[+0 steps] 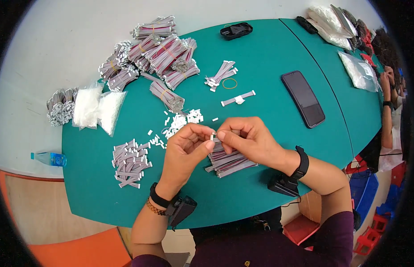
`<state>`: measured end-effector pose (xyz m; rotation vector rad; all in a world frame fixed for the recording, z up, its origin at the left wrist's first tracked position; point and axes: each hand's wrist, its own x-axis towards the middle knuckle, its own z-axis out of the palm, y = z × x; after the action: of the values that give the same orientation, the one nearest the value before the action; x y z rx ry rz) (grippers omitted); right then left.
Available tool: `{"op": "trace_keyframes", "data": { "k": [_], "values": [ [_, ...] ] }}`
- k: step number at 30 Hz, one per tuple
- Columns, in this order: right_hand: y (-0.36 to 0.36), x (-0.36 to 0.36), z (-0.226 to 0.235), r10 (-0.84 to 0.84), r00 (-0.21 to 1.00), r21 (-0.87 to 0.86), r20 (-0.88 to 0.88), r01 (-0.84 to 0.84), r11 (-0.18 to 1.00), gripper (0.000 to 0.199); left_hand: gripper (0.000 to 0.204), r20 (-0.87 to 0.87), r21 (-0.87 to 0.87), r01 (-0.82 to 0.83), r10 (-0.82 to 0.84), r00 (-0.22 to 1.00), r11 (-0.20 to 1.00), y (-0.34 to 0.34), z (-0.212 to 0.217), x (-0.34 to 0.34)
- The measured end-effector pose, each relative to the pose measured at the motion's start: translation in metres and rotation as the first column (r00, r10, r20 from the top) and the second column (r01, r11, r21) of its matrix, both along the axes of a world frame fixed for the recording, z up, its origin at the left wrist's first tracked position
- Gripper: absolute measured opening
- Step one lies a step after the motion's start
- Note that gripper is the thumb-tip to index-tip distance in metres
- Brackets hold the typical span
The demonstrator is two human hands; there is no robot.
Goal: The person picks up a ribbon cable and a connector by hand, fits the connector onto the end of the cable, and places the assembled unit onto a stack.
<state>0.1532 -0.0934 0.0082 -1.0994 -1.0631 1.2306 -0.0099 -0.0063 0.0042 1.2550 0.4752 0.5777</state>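
Over the middle of the table, my left hand pinches a small white connector between thumb and forefinger. Right beside it, touching fingertips, is my right hand, closed in a pinch; what it grips is mostly hidden by its fingers. Under my right hand lies a stack of grey and dark-red flat ribbon cables. Just beyond my left hand there is a loose heap of white connectors. To the left, short grey cables with white ends form a pile.
Bundled cables are heaped at the far left, near bags of white parts. A cable, a rubber band, a phone and a black device lie beyond my hands. Another person's arm shows at right.
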Motion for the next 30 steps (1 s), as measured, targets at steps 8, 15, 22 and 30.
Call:
{"op": "trace_keyframes", "data": {
  "k": [8,15,22,30],
  "values": [
    [-0.0016,-0.0042,-0.0038,-0.033,0.993,0.034,0.114,0.029,0.999,0.019,0.011,-0.027,0.025,-0.049,0.050,0.998,0.998,-0.0023,-0.0038,0.0011],
    [-0.0021,-0.0067,-0.0022,-0.058,0.982,0.049,0.179,0.050,0.998,0.017,0.009,-0.024,0.002,-0.071,0.071,0.997,0.997,-0.0044,-0.0057,0.0020],
    [-0.0018,-0.0079,-0.0047,-0.059,0.992,0.054,0.112,0.053,0.997,0.011,0.009,-0.044,-0.052,-0.100,0.097,0.994,0.994,-0.0063,-0.0060,0.0036],
    [-0.0023,-0.0069,-0.0069,-0.042,0.997,0.054,0.072,0.038,0.998,0.011,0.009,-0.040,-0.022,-0.113,0.112,0.993,0.993,-0.0068,-0.0061,0.0035]
  ]
}}
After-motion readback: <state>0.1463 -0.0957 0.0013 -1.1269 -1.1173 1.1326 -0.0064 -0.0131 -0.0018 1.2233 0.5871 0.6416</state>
